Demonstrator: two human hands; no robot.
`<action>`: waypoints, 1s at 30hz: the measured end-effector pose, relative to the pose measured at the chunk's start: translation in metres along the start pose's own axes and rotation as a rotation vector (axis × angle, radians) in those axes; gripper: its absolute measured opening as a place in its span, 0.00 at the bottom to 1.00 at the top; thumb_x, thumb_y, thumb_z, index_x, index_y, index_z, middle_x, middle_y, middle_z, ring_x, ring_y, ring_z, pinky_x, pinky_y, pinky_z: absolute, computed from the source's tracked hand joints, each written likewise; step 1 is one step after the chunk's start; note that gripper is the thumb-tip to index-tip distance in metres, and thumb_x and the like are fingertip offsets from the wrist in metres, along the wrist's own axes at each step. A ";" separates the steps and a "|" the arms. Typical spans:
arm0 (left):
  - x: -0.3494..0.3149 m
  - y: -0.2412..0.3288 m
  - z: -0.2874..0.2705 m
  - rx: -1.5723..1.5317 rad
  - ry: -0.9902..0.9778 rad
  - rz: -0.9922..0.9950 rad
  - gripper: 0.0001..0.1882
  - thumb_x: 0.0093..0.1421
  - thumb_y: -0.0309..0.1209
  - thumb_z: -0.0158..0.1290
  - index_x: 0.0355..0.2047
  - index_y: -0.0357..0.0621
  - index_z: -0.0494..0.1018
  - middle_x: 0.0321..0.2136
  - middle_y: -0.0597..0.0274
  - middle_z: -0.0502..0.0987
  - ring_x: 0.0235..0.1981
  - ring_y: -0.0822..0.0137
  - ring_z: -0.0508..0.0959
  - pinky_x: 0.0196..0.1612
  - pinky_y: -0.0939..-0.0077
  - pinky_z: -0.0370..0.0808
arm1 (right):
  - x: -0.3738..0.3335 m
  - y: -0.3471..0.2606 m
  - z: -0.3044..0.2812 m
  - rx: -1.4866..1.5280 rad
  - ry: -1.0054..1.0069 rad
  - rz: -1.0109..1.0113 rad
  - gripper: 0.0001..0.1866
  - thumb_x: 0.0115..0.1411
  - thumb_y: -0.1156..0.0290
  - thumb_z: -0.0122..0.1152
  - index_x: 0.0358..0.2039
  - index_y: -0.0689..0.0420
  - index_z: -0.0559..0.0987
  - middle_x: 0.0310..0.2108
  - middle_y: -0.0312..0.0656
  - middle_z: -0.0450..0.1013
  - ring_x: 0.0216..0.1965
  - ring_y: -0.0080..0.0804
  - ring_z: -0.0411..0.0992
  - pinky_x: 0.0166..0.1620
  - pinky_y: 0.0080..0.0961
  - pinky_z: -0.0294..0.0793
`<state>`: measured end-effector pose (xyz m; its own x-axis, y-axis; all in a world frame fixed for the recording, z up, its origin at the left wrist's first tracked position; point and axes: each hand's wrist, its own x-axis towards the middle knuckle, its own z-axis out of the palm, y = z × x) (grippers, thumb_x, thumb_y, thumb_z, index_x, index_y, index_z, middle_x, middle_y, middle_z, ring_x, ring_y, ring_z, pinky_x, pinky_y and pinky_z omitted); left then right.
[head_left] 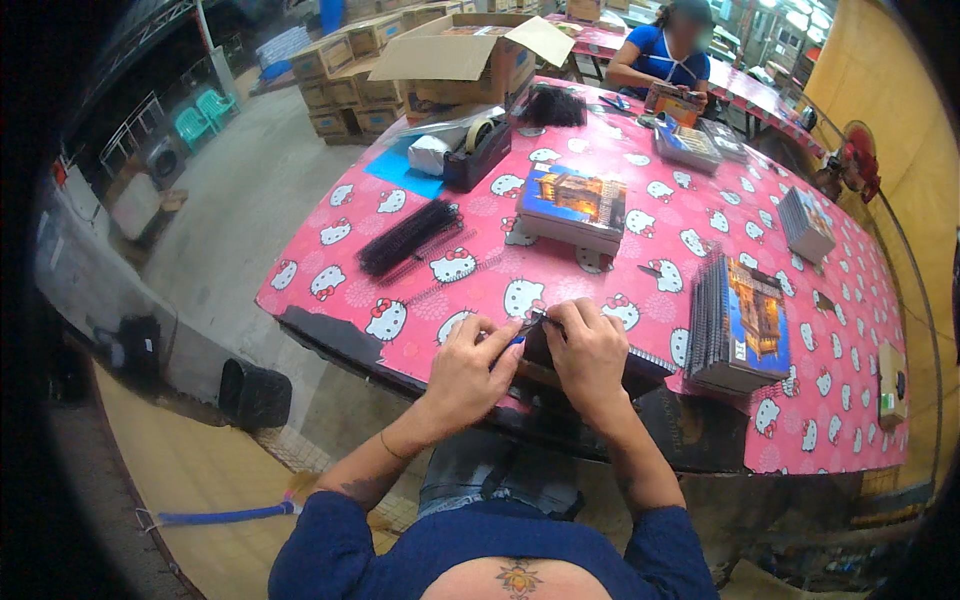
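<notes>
At the table's near edge, my left hand (468, 362) is closed around a small blue-handled tool, apparently pliers or cutters (517, 341). Its dark tip meets the fingertips of my right hand (590, 352). That hand pinches the corner of a dark spiral-bound book (648, 372), whose coil runs along its upper edge. My hands hide much of the book, and the exact spot where the tool touches is too small to tell. Beyond my left hand lies a bundle of black binding coils (408, 238), with a few loose ones beside it. A stack of unbound books (572, 208) sits ahead of my hands.
Spiral-bound books (738, 325) are stacked to my right, with another stack (806, 224) farther off. A black tray with tape (478, 152) and an open carton (470, 60) stand at the far left. Across the pink table (480, 290), a co-worker (672, 55) handles a book.
</notes>
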<state>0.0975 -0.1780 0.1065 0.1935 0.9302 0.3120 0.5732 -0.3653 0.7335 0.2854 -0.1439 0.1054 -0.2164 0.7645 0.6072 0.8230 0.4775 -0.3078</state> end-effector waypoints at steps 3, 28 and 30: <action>0.005 -0.050 0.001 -0.132 -0.078 -0.019 0.17 0.62 0.30 0.55 0.51 0.45 0.78 0.33 0.51 0.77 0.34 0.54 0.77 0.39 0.64 0.74 | -0.006 0.007 -0.036 -0.141 0.077 -0.061 0.13 0.54 0.66 0.66 0.40 0.50 0.79 0.35 0.37 0.77 0.36 0.36 0.77 0.41 0.36 0.72; 0.052 -0.084 -0.010 0.186 0.313 0.167 0.10 0.62 0.26 0.52 0.41 0.36 0.78 0.40 0.49 0.77 0.43 0.52 0.78 0.48 0.61 0.74 | 0.052 0.181 -0.251 -0.762 0.170 0.280 0.12 0.56 0.69 0.55 0.38 0.55 0.82 0.54 0.50 0.72 0.57 0.50 0.69 0.59 0.59 0.62; 0.055 -0.090 -0.004 0.179 0.275 0.146 0.09 0.62 0.26 0.52 0.41 0.36 0.78 0.40 0.49 0.77 0.43 0.52 0.79 0.48 0.61 0.74 | 0.053 0.184 -0.238 -0.868 0.048 0.115 0.11 0.56 0.70 0.55 0.38 0.53 0.82 0.60 0.49 0.66 0.63 0.49 0.63 0.62 0.69 0.53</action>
<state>0.0536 -0.0943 0.0602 0.0760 0.8154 0.5739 0.6903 -0.4584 0.5598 0.5503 -0.1188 0.2557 -0.1008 0.7590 0.6432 0.9516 -0.1152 0.2851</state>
